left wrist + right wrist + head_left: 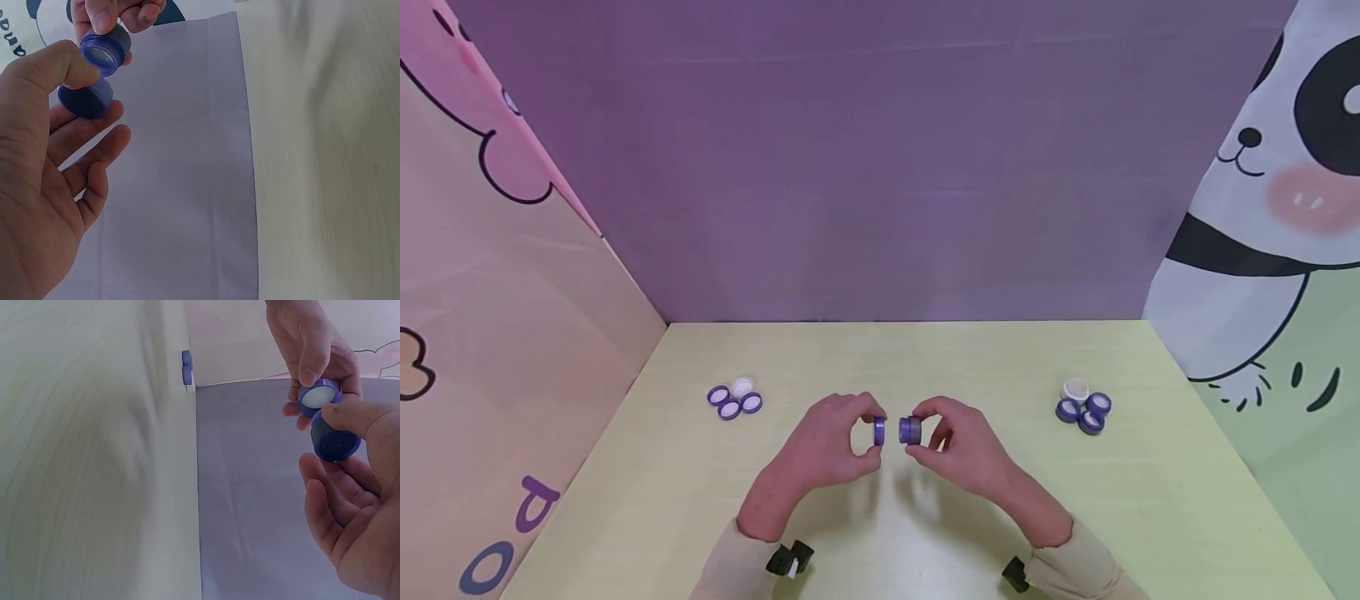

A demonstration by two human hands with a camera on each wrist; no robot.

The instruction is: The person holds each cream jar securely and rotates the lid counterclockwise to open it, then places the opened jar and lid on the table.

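Between thumb and fingers, my left hand (835, 442) pinches a small purple screw lid (878, 432), its white inside (318, 397) turned toward the other hand. My right hand (962, 446) grips a small purple jar (910, 430) on its side, its open mouth (100, 57) facing the lid. A narrow gap separates lid and jar in the head view, at the middle of the table. Both are held above the tabletop, where the hands cast shadows.
On the left of the table (820, 358) lies a cluster of purple-rimmed lids (729, 409) with a white one (742, 387). A group of purple jars (1091, 422) and a white one (1075, 389) stands on the right. A purple backdrop (880, 167) rises behind, with printed panels either side.
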